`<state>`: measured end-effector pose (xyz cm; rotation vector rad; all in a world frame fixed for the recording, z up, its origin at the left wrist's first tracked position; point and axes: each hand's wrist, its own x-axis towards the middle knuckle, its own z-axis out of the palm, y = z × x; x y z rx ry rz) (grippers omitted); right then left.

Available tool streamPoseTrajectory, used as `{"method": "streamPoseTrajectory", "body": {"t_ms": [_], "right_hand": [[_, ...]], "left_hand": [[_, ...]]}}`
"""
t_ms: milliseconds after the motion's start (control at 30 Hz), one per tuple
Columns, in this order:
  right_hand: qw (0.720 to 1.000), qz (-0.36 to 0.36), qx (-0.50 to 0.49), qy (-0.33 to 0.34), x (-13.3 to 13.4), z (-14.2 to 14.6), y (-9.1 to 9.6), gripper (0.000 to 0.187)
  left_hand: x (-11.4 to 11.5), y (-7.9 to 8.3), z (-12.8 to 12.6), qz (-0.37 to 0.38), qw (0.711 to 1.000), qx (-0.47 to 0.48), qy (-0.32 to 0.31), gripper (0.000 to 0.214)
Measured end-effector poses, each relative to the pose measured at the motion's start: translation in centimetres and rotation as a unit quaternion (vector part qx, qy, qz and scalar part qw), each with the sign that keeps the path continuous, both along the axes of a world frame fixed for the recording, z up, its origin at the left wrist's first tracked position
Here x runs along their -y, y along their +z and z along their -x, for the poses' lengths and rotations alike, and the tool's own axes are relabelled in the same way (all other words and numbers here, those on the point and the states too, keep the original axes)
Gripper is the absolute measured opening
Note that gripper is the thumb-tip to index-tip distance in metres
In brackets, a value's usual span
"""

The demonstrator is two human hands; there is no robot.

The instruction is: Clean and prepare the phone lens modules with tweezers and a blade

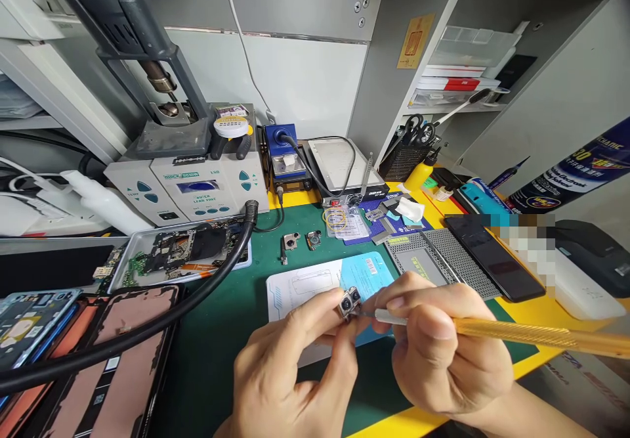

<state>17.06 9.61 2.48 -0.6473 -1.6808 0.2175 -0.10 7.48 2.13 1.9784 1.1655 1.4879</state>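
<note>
Between the thumb and fingers of my left hand (300, 359) is a small phone camera module (350, 302), its two dark lenses facing up. My right hand (443, 346) grips a gold-handled craft knife (516, 331) like a pen. The knife's tip reaches the lower edge of the module; whether it touches is hard to tell. Under both hands lies a white and blue printed card (315, 287) on the green mat (207, 333). Beyond the card, two more small camera modules (290, 241) (314, 240) rest on the mat.
A hot air rework station (191, 192) stands at the back left, its black hose (216, 277) arching over the mat's left side. Beside it are a tray of circuit boards (142, 247) and stacked phone shells (118, 346). A black phone (495, 254) lies on the right.
</note>
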Motion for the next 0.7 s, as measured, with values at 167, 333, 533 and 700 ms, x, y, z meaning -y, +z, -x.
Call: {"method": "streamPoseTrajectory", "body": {"t_ms": [167,333,533,700], "right_hand": [[0.999,-0.026,-0.008,0.024,-0.3,0.4,0.6,0.029],[0.999,-0.029,-0.002,0.019,-0.2,0.2,0.6,0.027],[1.0,0.011,-0.022,-0.016,-0.1,-0.1,-0.4,0.016],[0.999,0.007,-0.026,-0.032,-0.2,-0.1,-0.7,0.011]], "left_hand": [[0.0,-0.2,0.1,0.008,1.0,0.009,-0.007,0.043],[0.0,-0.1,0.2,0.005,1.0,0.011,-0.004,0.043],[-0.1,-0.1,0.1,-0.012,1.0,0.0,0.013,0.041],[-0.2,0.2,0.0,-0.003,1.0,0.014,0.0,0.04]]}}
